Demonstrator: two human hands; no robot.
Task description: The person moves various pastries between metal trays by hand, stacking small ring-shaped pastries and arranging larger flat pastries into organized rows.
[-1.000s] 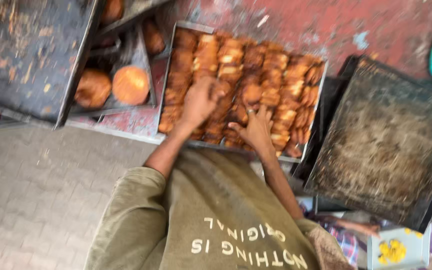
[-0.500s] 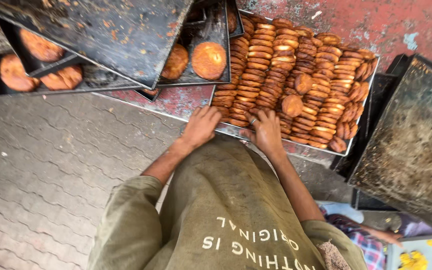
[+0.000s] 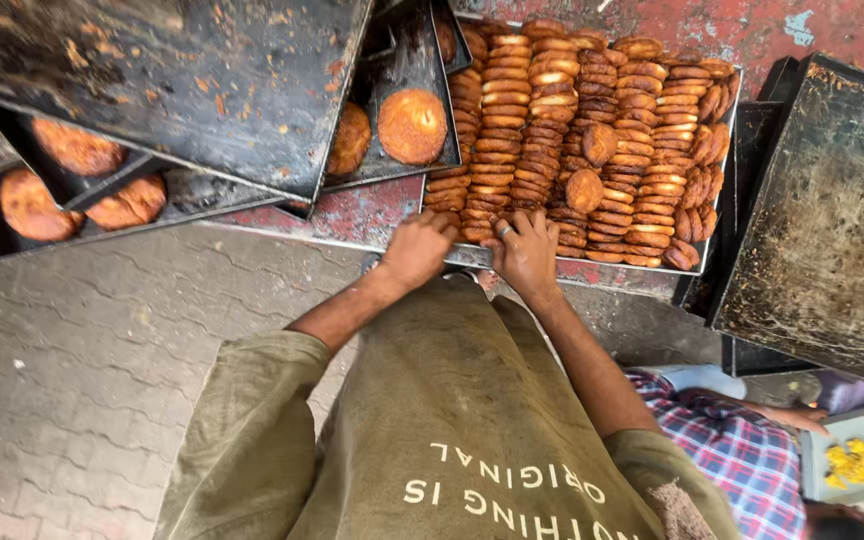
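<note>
A metal tray (image 3: pixel 592 268) packed with rows of stacked round brown biscuits (image 3: pixel 562 120) lies on a red worn surface (image 3: pixel 352 215) in front of me. My left hand (image 3: pixel 417 250) is curled over the tray's near edge at its left corner. My right hand (image 3: pixel 527 252), with a ring on one finger, grips the same edge just beside it, fingertips touching the nearest biscuits. Two loose biscuits (image 3: pixel 584 190) lie flat on top of the rows. My olive shirt fills the lower middle.
A large dark empty baking tray (image 3: pixel 182 80) overhangs trays holding big round buns (image 3: pixel 412 125) on the left. Another dark tray (image 3: pixel 832 220) leans at the right. A person in a checked shirt (image 3: pixel 722 440) is at lower right by a tray with yellow pieces (image 3: pixel 852 462). Paved floor (image 3: pixel 72 380) lies left.
My hands have come back from the middle of the biscuits to the tray's near edge. The view has shifted, so the tray sits further right and higher.
</note>
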